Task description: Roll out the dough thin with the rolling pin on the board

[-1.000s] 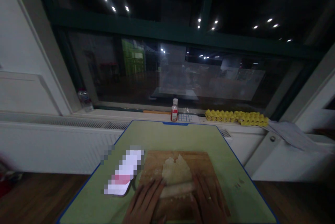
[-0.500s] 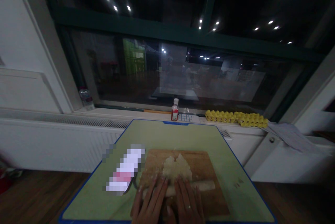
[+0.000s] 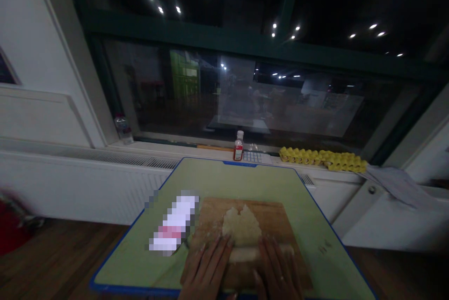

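A pale, rough-edged sheet of dough (image 3: 242,225) lies on a wooden cutting board (image 3: 277,213). Across the dough's near edge runs a light rolling pin (image 3: 243,254). My left hand (image 3: 207,267) rests flat over the pin's left part, its fingers stretched forward and hiding that end. My right hand (image 3: 278,267) lies over the right part with fingers stretched out and a ring on one of them. Between the hands the middle of the pin shows. Neither hand wraps round it.
The board sits on a green, blue-edged table (image 3: 252,180). A pixelated phone-like object (image 3: 173,225) lies left of the board. On the windowsill stand a small red-labelled bottle (image 3: 238,146), a yellow egg carton (image 3: 322,158) and a clear bottle (image 3: 123,129). A white radiator (image 3: 87,183) runs below.
My right hand has slid right along the rolling pin, widening the gap between the hands. My left hand stays on the left part. The whole view has shifted slightly.
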The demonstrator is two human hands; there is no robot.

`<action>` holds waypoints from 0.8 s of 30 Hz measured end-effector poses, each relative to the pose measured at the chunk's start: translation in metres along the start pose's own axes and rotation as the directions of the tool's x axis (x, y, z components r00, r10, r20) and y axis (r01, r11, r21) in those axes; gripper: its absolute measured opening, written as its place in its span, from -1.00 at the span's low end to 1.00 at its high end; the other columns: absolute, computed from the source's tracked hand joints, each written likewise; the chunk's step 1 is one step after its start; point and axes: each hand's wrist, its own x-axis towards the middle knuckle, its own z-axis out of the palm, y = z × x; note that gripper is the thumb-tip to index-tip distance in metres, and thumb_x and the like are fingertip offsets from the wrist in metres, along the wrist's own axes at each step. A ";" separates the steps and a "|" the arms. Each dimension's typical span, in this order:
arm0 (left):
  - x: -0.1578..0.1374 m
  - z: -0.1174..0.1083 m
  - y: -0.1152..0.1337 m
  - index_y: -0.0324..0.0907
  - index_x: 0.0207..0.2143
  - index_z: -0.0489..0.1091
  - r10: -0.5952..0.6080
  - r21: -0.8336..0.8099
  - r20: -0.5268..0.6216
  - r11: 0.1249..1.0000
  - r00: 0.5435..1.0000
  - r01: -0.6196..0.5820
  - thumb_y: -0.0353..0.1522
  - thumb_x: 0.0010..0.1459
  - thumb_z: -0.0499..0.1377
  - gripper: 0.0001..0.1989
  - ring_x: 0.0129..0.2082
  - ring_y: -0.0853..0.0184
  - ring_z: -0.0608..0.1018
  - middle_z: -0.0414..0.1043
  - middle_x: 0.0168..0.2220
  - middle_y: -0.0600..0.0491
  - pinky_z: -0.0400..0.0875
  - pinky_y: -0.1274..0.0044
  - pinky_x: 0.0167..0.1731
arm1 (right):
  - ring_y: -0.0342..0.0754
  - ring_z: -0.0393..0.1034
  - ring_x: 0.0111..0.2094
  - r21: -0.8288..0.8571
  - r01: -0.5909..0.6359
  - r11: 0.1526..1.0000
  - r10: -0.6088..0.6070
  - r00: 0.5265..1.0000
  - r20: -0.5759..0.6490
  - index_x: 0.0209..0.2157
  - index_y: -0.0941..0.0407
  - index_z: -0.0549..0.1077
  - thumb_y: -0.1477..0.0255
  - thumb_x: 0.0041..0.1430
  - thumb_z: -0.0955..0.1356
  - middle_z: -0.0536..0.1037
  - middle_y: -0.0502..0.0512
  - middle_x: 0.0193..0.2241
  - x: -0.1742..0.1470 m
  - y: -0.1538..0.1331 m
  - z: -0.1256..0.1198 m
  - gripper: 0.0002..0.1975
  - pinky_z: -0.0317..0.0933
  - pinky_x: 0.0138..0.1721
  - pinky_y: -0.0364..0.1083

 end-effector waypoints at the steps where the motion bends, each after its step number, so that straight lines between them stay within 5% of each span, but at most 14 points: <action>1: 0.000 -0.001 0.001 -0.13 0.42 -0.15 -0.003 0.001 -0.002 1.000 1.000 0.003 0.00 0.31 -0.02 -0.23 0.24 0.24 0.31 0.27 0.28 0.06 0.03 0.48 0.26 | 0.16 0.39 0.10 -0.014 0.005 1.000 -0.005 1.000 -0.009 0.41 -0.01 -0.17 0.27 0.32 0.16 0.44 0.10 0.14 -0.001 0.005 -0.001 -0.31 -0.02 0.21 0.25; 11: 0.019 0.002 -0.005 -0.17 0.40 -0.09 -0.050 -0.062 0.006 0.997 0.999 0.050 -0.08 0.32 0.05 -0.27 0.31 0.19 0.20 0.16 0.33 0.00 -0.05 0.34 0.32 | 0.10 0.32 0.15 -0.045 0.079 0.996 -0.080 0.997 -0.012 0.40 0.13 -0.09 0.25 0.36 0.15 0.41 0.16 0.17 0.017 0.016 0.000 -0.35 0.00 0.20 0.14; 18: 0.036 0.015 -0.029 -0.07 0.38 -0.03 -0.109 -0.214 0.132 0.967 0.985 0.136 -0.17 0.38 0.00 -0.41 0.33 0.19 0.18 0.16 0.33 0.01 0.04 0.18 0.29 | 0.04 0.27 0.18 -0.021 0.054 0.998 -0.053 0.998 0.034 0.24 0.14 0.25 0.31 0.39 0.14 0.44 0.13 0.15 0.050 0.021 0.004 -0.54 -0.02 0.24 0.10; 24: 0.039 0.018 -0.038 -0.05 0.38 -0.04 -0.145 -0.232 0.181 0.955 0.973 0.186 -0.17 0.38 -0.01 -0.41 0.34 0.18 0.16 0.17 0.33 0.01 0.02 0.14 0.30 | 0.03 0.28 0.16 0.003 0.039 0.999 -0.039 0.998 0.051 0.17 0.12 0.36 0.33 0.39 0.15 0.46 0.09 0.13 0.060 0.023 0.010 -0.59 0.01 0.23 0.09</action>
